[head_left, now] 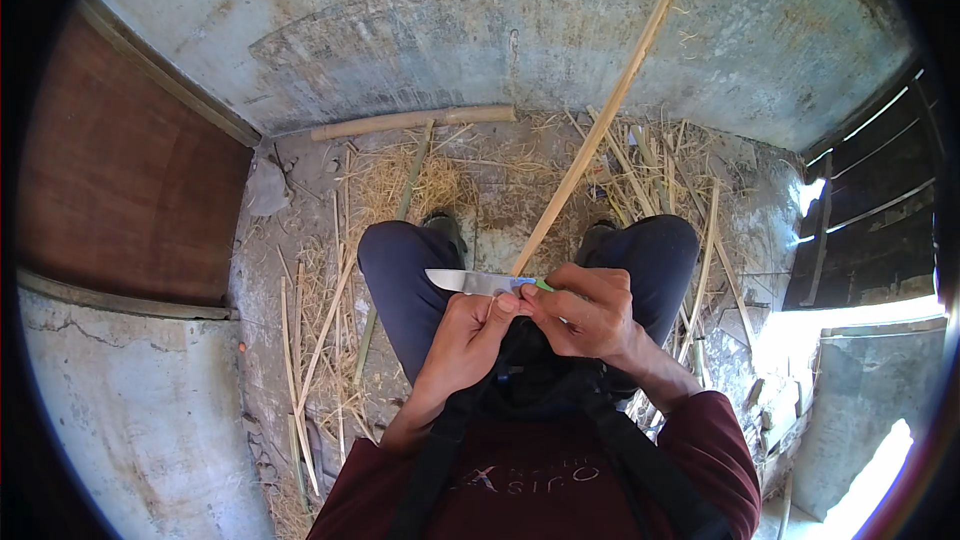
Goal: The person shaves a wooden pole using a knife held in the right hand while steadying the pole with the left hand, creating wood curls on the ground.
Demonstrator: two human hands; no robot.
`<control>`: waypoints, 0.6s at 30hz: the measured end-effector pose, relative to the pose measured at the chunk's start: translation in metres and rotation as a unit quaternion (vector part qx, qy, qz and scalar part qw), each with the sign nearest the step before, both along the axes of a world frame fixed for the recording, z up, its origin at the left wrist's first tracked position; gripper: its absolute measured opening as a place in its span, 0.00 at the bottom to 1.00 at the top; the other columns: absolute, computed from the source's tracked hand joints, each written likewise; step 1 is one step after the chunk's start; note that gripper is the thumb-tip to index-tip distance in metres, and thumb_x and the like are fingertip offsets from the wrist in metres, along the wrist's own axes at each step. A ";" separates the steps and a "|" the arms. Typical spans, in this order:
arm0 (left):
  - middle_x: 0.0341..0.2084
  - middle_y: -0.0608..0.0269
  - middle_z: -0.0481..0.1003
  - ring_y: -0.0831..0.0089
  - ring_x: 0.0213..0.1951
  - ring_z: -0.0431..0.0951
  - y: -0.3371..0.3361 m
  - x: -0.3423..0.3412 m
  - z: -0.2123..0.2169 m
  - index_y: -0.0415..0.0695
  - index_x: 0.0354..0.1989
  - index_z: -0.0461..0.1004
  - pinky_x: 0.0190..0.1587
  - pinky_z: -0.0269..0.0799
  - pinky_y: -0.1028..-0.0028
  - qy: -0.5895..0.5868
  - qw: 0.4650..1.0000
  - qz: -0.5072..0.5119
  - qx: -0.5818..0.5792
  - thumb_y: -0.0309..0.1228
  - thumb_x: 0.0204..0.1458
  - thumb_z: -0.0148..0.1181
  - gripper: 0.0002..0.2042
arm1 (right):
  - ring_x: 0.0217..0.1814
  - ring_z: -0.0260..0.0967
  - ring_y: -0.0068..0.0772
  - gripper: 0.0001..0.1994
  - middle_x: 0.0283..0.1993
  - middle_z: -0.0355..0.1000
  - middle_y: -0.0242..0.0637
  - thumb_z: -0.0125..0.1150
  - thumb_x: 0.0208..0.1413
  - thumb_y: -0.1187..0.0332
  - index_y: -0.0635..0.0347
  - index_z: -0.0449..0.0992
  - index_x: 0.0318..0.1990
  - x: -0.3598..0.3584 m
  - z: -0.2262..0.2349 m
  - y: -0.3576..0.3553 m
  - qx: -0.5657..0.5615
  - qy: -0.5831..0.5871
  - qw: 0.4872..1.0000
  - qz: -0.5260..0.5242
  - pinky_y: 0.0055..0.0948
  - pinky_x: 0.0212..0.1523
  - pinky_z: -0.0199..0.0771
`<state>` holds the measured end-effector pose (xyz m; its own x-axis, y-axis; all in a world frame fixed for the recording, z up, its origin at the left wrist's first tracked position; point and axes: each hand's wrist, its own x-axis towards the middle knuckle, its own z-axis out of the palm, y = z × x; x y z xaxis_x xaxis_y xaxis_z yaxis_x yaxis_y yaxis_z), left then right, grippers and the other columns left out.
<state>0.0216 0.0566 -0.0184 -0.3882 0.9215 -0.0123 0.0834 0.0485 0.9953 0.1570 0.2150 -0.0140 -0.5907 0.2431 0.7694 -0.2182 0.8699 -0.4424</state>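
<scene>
A knife (475, 282) with a pale metal blade and a blue-and-green handle lies crosswise above my lap, its tip toward the left. My right hand (590, 310) is closed around the handle. Just below the blade, my left hand (470, 335) is closed, thumb and fingertips pressed together against the right fingers; what it pinches is hidden. A long split bamboo strip (600, 125) slants from the knife, between my knees, up toward the far right. Its near end disappears behind the knife and hands.
Straw-like shavings (430, 185) cover the floor around my feet. Thin strips lie on both sides, with a green strip (412, 175) at left. A thick bamboo pole (410, 121) rests along the far wall (400, 40). A brown panel (130, 160) stands left, dark boards (870, 210) right.
</scene>
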 end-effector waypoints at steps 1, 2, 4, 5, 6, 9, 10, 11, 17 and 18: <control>0.14 0.70 0.57 0.80 0.22 0.54 0.000 -0.001 -0.002 0.34 0.33 0.81 0.25 0.52 0.68 0.007 1.000 0.000 0.003 0.44 0.79 0.50 0.26 | 0.19 0.71 0.27 0.11 0.27 0.72 0.28 0.81 0.50 0.73 0.54 0.87 0.41 0.000 0.000 0.000 0.011 0.002 1.000 -0.007 0.29 0.17 0.67; 0.14 0.69 0.57 0.80 0.22 0.53 0.000 -0.003 -0.006 0.34 0.34 0.82 0.24 0.52 0.68 0.013 1.000 0.001 0.006 0.44 0.78 0.51 0.26 | 0.19 0.71 0.27 0.11 0.27 0.72 0.28 0.81 0.50 0.73 0.53 0.87 0.41 0.000 -0.001 0.000 0.022 0.003 1.000 -0.015 0.29 0.17 0.67; 0.14 0.69 0.57 0.81 0.22 0.54 0.000 -0.005 -0.011 0.35 0.37 0.84 0.24 0.52 0.68 0.026 1.000 0.006 0.008 0.43 0.78 0.52 0.24 | 0.19 0.71 0.27 0.11 0.27 0.72 0.28 0.81 0.50 0.73 0.53 0.87 0.42 -0.001 -0.001 0.000 0.034 0.008 0.999 -0.025 0.29 0.17 0.66; 0.14 0.69 0.57 0.81 0.22 0.54 -0.001 -0.005 -0.013 0.35 0.38 0.85 0.24 0.52 0.68 0.033 0.999 0.012 0.007 0.43 0.78 0.53 0.24 | 0.19 0.71 0.27 0.12 0.26 0.72 0.28 0.81 0.50 0.73 0.53 0.87 0.42 -0.002 -0.001 0.000 0.036 0.010 0.999 -0.027 0.29 0.17 0.66; 0.14 0.68 0.58 0.81 0.22 0.54 -0.001 -0.005 -0.013 0.36 0.40 0.86 0.24 0.52 0.69 0.039 0.999 0.017 0.006 0.43 0.78 0.53 0.23 | 0.19 0.71 0.27 0.12 0.26 0.71 0.28 0.81 0.50 0.72 0.53 0.87 0.42 -0.002 -0.001 0.000 0.037 0.013 0.999 -0.030 0.29 0.17 0.66; 0.13 0.67 0.59 0.81 0.21 0.56 0.005 -0.003 0.002 0.37 0.42 0.87 0.24 0.55 0.69 0.047 0.999 0.027 -0.004 0.42 0.77 0.54 0.21 | 0.19 0.71 0.27 0.12 0.26 0.71 0.28 0.82 0.49 0.72 0.53 0.87 0.42 -0.002 0.006 0.001 0.034 0.005 0.999 -0.035 0.30 0.17 0.66; 0.14 0.67 0.60 0.81 0.21 0.57 0.005 -0.003 0.002 0.38 0.43 0.87 0.24 0.55 0.69 0.050 0.998 0.026 -0.004 0.42 0.77 0.55 0.21 | 0.19 0.71 0.27 0.12 0.26 0.71 0.28 0.82 0.49 0.72 0.53 0.87 0.42 -0.002 0.005 0.001 0.035 0.006 0.999 -0.036 0.30 0.17 0.66; 0.14 0.67 0.61 0.81 0.21 0.57 0.004 -0.004 0.002 0.38 0.43 0.87 0.24 0.56 0.69 0.053 0.998 0.024 -0.004 0.42 0.77 0.55 0.21 | 0.19 0.71 0.26 0.13 0.26 0.71 0.28 0.82 0.49 0.72 0.54 0.87 0.42 -0.002 0.004 0.002 0.037 0.008 0.999 -0.037 0.30 0.17 0.66; 0.14 0.62 0.65 0.79 0.21 0.58 0.002 -0.003 0.011 0.38 0.47 0.87 0.25 0.58 0.68 0.081 0.997 0.014 -0.010 0.41 0.76 0.56 0.19 | 0.19 0.71 0.26 0.14 0.26 0.71 0.28 0.82 0.48 0.72 0.55 0.86 0.43 -0.003 0.005 0.004 0.054 0.027 0.998 -0.034 0.29 0.17 0.66; 0.15 0.61 0.66 0.79 0.21 0.58 0.002 -0.004 0.012 0.38 0.47 0.86 0.25 0.58 0.68 0.080 0.997 0.013 -0.015 0.41 0.76 0.56 0.19 | 0.19 0.71 0.26 0.14 0.26 0.71 0.28 0.82 0.48 0.72 0.55 0.86 0.43 -0.003 0.004 0.005 0.057 0.030 0.997 -0.034 0.29 0.17 0.66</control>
<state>0.0181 0.0587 -0.0069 -0.4113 0.9111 0.0250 0.2393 0.0815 0.9675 0.1537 0.2196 -0.0098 -0.5287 0.1893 0.8275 -0.1797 0.9278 -0.3270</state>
